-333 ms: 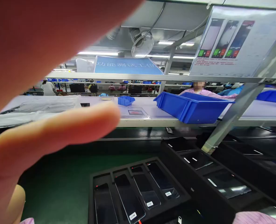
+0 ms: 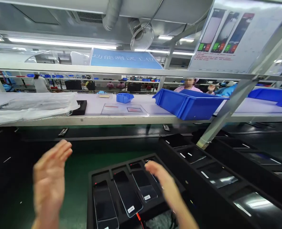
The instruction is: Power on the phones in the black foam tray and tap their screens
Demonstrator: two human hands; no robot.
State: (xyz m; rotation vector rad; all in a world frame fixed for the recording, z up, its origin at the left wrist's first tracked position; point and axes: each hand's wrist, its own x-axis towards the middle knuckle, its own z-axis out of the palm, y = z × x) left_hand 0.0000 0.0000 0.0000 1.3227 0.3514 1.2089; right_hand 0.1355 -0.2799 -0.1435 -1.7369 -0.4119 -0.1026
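My left hand point(image 2: 49, 178) is raised over the green mat point(image 2: 76, 178), fingers together and stretched out, holding nothing. My right hand point(image 2: 163, 181) hovers over the right end of a black tray point(image 2: 100, 175) with several slots, each with a dark phone point(image 2: 127, 194) lying in it. That hand's fingers are loosely apart and empty, just above the rightmost phone.
More black trays point(image 2: 203, 165) with phones run to the right. A shelf point(image 2: 131, 119) ahead carries a large blue bin point(image 2: 188, 105), a small blue bin point(image 2: 124, 97) and plastic sheeting point(image 2: 31, 106). A slanted metal post point(image 2: 227, 109) stands at right. A person point(image 2: 191, 86) sits beyond.
My left hand, which filled the view close to the camera, has dropped down over the mat. My right hand has come into view above the phone tray.
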